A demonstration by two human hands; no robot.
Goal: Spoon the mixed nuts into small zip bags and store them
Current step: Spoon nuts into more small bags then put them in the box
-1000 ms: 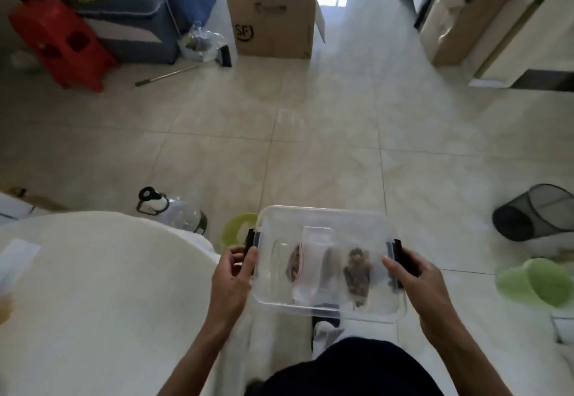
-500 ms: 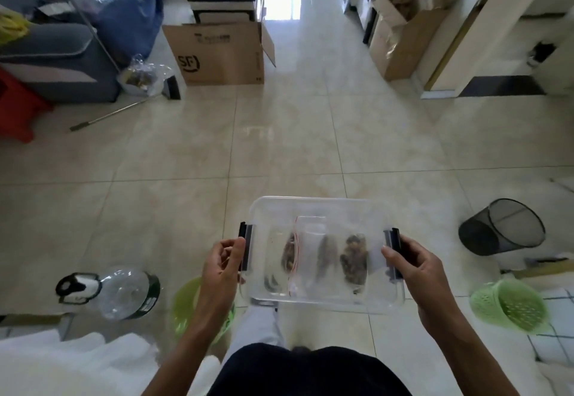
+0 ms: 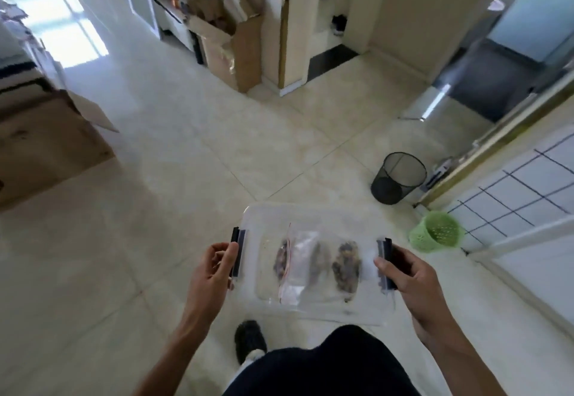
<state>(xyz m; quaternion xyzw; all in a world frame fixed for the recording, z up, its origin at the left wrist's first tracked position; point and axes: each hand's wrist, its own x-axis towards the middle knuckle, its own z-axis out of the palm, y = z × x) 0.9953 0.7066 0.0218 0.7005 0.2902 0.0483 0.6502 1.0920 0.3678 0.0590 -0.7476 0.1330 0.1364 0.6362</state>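
Seemingly near done: nuts bagged, zip bags [image 3: 313, 263] inside lidded clear box [image 3: 313, 218], gripped by left hand [image 3: 211, 268] and right hand [image 3: 403, 274]; only shelving left.

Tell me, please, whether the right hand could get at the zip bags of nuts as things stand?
Probably not: the right hand is gripping the black latch, and the zip bags seem to lie under the clear container's closed lid.

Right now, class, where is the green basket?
In the head view the green basket stands on the floor at lower right, just below the black mesh bin and right of the carried clear box.
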